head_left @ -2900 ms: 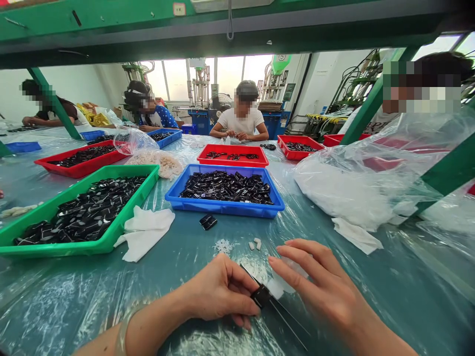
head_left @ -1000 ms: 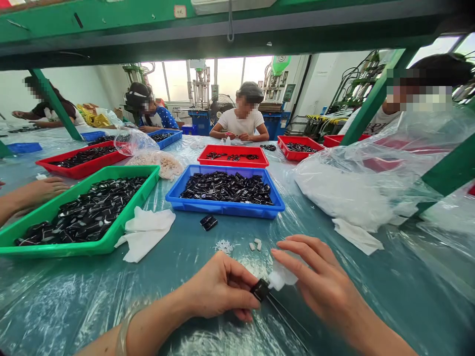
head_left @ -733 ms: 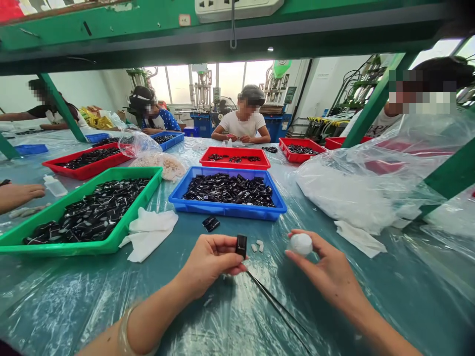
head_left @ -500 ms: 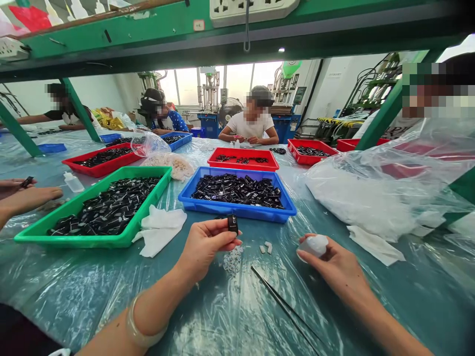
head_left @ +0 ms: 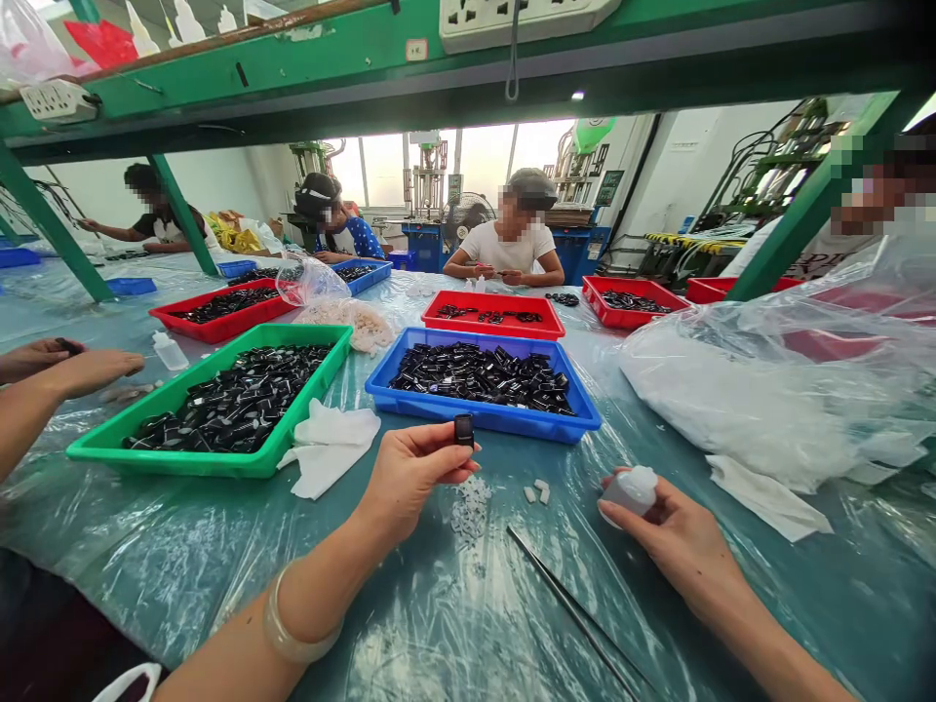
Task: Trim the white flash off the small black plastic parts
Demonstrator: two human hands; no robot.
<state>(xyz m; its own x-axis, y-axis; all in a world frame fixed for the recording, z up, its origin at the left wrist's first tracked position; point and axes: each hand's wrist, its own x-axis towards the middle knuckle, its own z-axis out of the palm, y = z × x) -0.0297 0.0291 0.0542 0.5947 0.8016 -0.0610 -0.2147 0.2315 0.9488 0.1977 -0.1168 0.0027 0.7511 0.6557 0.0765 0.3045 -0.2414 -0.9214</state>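
Between the thumb and fingers of my left hand (head_left: 420, 473) is a small black plastic part (head_left: 463, 430), held upright in front of the blue tray (head_left: 483, 417). My right hand (head_left: 669, 522) is closed around a small translucent white bottle (head_left: 632, 490), apart from the left hand. Tiny white pieces (head_left: 470, 509) lie scattered just below my left hand. A few larger white bits (head_left: 537, 491) sit between the two hands. Metal tweezers (head_left: 563, 595) rest on the plastic-covered table, between my forearms. Many black parts (head_left: 479, 378) fill the blue tray.
At left stands a green tray (head_left: 172, 462) full of black parts, beside a white cloth (head_left: 332, 448). A large clear bag (head_left: 738, 390) and another cloth (head_left: 767, 495) lie right. Red trays (head_left: 493, 326) stand behind. A co-worker's hands (head_left: 65, 370) are at far left; a green shelf beam (head_left: 329, 68) crosses overhead.
The view has shifted, so most things appear farther right. The black part has turned in my left fingers, its marked face no longer showing. The bottle stays in my right hand.
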